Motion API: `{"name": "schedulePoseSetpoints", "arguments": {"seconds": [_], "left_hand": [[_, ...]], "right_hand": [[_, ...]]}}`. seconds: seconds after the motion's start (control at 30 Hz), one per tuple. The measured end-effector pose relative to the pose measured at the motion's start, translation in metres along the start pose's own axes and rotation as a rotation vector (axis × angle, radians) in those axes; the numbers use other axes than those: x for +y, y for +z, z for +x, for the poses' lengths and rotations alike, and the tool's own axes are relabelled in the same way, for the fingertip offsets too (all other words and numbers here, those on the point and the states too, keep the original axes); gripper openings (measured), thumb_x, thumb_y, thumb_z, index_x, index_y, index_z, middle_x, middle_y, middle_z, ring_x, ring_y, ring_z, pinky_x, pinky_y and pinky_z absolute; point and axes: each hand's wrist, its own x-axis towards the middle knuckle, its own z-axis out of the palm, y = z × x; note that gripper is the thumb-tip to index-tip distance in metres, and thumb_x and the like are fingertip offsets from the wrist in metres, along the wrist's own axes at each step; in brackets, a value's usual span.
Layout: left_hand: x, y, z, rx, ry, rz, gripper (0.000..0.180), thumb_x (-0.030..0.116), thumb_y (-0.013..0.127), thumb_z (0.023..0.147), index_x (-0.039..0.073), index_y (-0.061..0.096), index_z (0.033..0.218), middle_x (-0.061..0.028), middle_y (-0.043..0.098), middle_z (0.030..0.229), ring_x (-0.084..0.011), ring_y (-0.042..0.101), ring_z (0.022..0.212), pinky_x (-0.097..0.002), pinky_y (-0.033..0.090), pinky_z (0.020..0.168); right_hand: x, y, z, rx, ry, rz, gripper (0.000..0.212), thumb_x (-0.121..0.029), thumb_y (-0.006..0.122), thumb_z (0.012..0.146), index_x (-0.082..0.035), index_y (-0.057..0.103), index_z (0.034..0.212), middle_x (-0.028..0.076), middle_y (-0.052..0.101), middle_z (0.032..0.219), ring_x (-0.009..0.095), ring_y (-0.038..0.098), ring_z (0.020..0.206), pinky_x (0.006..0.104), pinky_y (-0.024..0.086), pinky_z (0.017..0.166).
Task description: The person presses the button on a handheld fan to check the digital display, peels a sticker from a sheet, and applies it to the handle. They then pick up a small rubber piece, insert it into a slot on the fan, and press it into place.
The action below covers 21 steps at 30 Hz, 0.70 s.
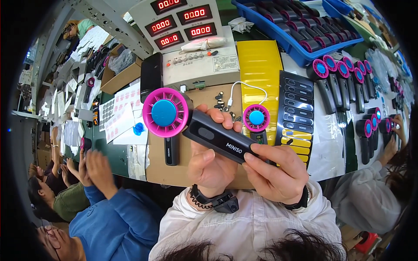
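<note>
A black handheld fan (217,135) with a pink ring and blue centre is held tilted above the cardboard mat (159,172), its head up to the left. My left hand (213,167) wraps the handle from below, fingertips over its upper edge and thumb on the near side. At the handle's lower end, my right hand (278,172) closes with thumb and fingers. Behind it lies a second pink-and-blue fan (256,117), next to a white cable (249,83); its lower part is hidden. A black fan handle (171,152) shows below the held fan's head.
A grey test box (196,65) with red digital displays stands ahead. To its right lie a yellow sheet (260,52) and a black label sheet (298,98). Several fans (344,82) lie right, below a blue crate (278,37). Co-workers sit on both sides; one wears a blue sleeve (126,209).
</note>
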Motion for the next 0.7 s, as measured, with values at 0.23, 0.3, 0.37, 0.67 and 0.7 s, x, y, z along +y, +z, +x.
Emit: {"name": "schedulePoseSetpoints", "arguments": {"seconds": [0.23,0.3,0.37,0.67,0.7], "left_hand": [[0.0001,-0.0025,0.0003,-0.013,0.008,-0.015,0.070,0.019,0.057,0.065,0.006,0.030,0.128,-0.0110,0.042,0.107,-0.0220,0.042,0.098,-0.0385,0.035,0.092],[0.0003,-0.0030,0.0007,-0.022,0.002,-0.015,0.071,0.020,0.057,0.065,0.006,0.029,0.128,-0.0114,0.042,0.108,-0.0223,0.042,0.098,-0.0387,0.035,0.092],[0.0002,-0.0028,0.0011,-0.028,-0.001,-0.016,0.071,0.020,0.057,0.064,0.006,0.029,0.128,-0.0116,0.042,0.108,-0.0225,0.042,0.098,-0.0387,0.035,0.092],[0.0002,-0.0042,-0.0005,0.006,-0.028,-0.033,0.072,0.022,0.058,0.063,0.006,0.030,0.127,-0.0106,0.043,0.106,-0.0221,0.043,0.098,-0.0386,0.035,0.092],[-0.0002,-0.0047,-0.0002,0.004,-0.030,-0.038,0.071,0.022,0.058,0.063,0.006,0.030,0.127,-0.0104,0.043,0.106,-0.0220,0.043,0.098,-0.0387,0.035,0.091]], "right_hand": [[-0.0001,0.0012,-0.0002,0.003,0.022,0.014,0.030,0.004,0.074,0.057,-0.002,0.069,0.086,0.012,0.061,0.093,0.021,0.059,0.068,0.0268,0.047,0.056],[0.0001,0.0012,0.0001,0.005,0.033,0.025,0.029,0.005,0.073,0.058,-0.002,0.069,0.086,0.012,0.061,0.093,0.019,0.059,0.068,0.0257,0.047,0.056],[-0.0007,0.0013,-0.0007,0.004,0.059,0.043,0.029,0.005,0.073,0.058,-0.002,0.069,0.086,0.012,0.061,0.093,0.018,0.058,0.067,0.0247,0.046,0.055],[-0.0013,0.0049,-0.0009,0.034,0.166,0.171,0.029,0.007,0.072,0.059,-0.002,0.069,0.086,0.011,0.060,0.094,0.012,0.051,0.062,0.0203,0.043,0.053],[-0.0013,0.0049,-0.0007,0.037,0.172,0.186,0.029,0.006,0.072,0.059,-0.003,0.069,0.086,0.011,0.059,0.094,0.011,0.051,0.062,0.0202,0.043,0.053]]}}
